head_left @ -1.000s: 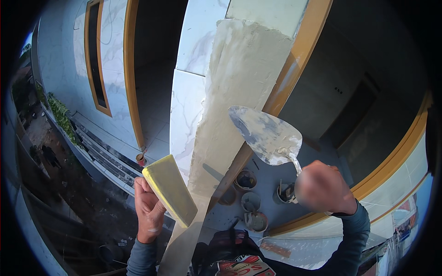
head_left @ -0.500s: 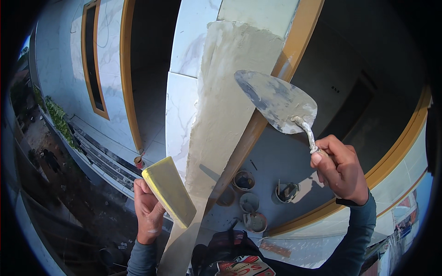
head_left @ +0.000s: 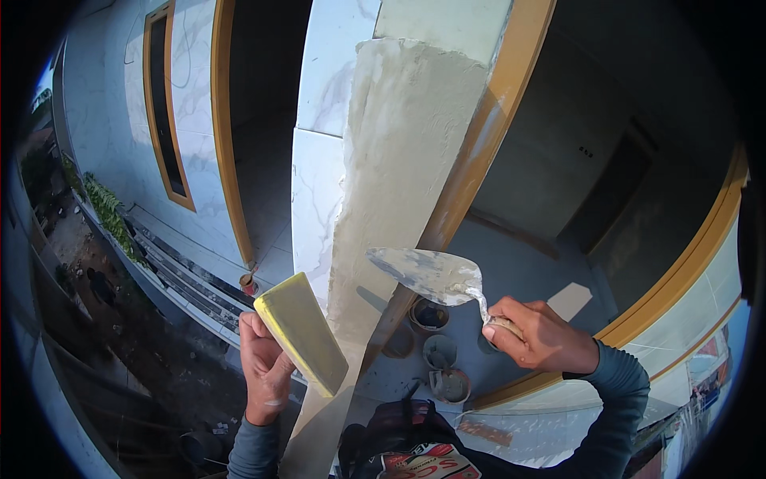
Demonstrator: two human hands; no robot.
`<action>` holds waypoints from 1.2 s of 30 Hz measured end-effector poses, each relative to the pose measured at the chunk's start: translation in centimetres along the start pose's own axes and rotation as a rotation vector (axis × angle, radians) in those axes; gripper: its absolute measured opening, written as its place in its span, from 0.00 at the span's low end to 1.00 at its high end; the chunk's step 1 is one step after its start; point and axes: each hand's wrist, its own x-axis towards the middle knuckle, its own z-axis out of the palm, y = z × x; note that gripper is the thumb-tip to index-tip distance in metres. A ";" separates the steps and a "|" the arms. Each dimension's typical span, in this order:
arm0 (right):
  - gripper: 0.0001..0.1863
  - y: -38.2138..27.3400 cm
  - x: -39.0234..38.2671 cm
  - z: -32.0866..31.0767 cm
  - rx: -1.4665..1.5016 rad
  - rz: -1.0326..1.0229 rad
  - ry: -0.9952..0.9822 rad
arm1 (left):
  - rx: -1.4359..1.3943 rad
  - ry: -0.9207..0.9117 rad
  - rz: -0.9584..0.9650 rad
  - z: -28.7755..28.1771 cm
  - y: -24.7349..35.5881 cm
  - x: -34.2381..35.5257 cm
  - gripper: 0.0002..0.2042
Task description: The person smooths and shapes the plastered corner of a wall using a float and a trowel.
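Note:
My left hand (head_left: 265, 369) is closed around a yellow plastering float (head_left: 305, 334), whose broad flat face is turned up and to the right. The float's handle is hidden behind it. In my right hand (head_left: 544, 334) is a pointed trowel (head_left: 431, 276), gripped by its wooden handle. Grey-white mortar smears its blade, which points left towards the wall. A gap separates the blade from the float. Past both tools rises a narrow strip of damp beige plaster (head_left: 411, 152); whether the blade tip touches it I cannot tell.
Marble-patterned tiles (head_left: 315, 207) border the plaster on the left, an orange-brown frame (head_left: 493, 120) on the right. Buckets (head_left: 440, 351) stand on the floor below. Farther left are a small reddish tin (head_left: 249, 284), a dark slatted ledge (head_left: 187, 271) and green plants (head_left: 108, 209).
My right hand has come down and left, bringing the trowel blade from high beside the frame to near the float. My left hand and the float have barely shifted.

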 end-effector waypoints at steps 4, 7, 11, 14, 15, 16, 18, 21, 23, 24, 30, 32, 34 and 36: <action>0.12 -2.5 0.2 -3.9 -0.059 0.034 0.201 | 0.016 -0.010 0.013 -0.1 0.1 -0.3 0.27; 0.11 -5.3 1.0 -7.2 0.164 0.122 0.404 | 0.010 -0.003 0.018 -0.1 0.2 -0.3 0.27; 0.11 -6.5 1.0 -8.0 0.332 0.113 0.522 | 0.024 -0.020 0.021 0.3 0.1 -0.2 0.27; 0.10 -5.4 1.4 -6.9 0.395 0.137 0.436 | 0.030 -0.016 0.028 0.5 0.3 0.0 0.28; 0.11 -4.4 1.6 -5.9 0.329 0.114 0.340 | 0.036 -0.006 0.027 0.4 0.6 -0.1 0.28; 0.12 -3.2 1.8 -4.6 0.264 0.088 0.245 | 0.048 0.001 0.027 0.2 0.6 -0.2 0.28; 0.12 -1.6 1.9 -1.8 0.164 0.084 -0.048 | 0.086 0.024 0.054 -0.1 0.8 -0.2 0.27; 0.14 1.5 0.9 3.4 0.106 0.063 -0.112 | 0.147 -0.005 0.140 0.9 0.5 0.6 0.26; 0.13 2.1 0.7 4.7 0.249 0.007 -0.181 | 0.167 -0.003 0.172 3.0 1.4 0.9 0.26; 0.13 2.3 0.5 5.1 0.261 -0.021 -0.181 | 0.178 0.018 0.196 3.7 2.0 0.8 0.25; 0.12 6.5 -1.6 6.1 0.463 -0.094 -0.070 | 0.683 -0.007 0.716 9.8 5.8 4.8 0.20; 0.11 9.0 -2.2 6.3 0.557 0.004 -0.170 | 0.865 -0.046 0.855 13.0 6.5 7.5 0.17; 0.10 11.4 -2.2 7.7 1.000 -0.005 -0.173 | 1.075 -0.086 1.003 15.9 8.2 10.0 0.15; 0.11 13.0 -2.2 8.5 1.093 -0.021 -0.182 | 1.192 -0.082 1.058 18.6 9.2 12.1 0.15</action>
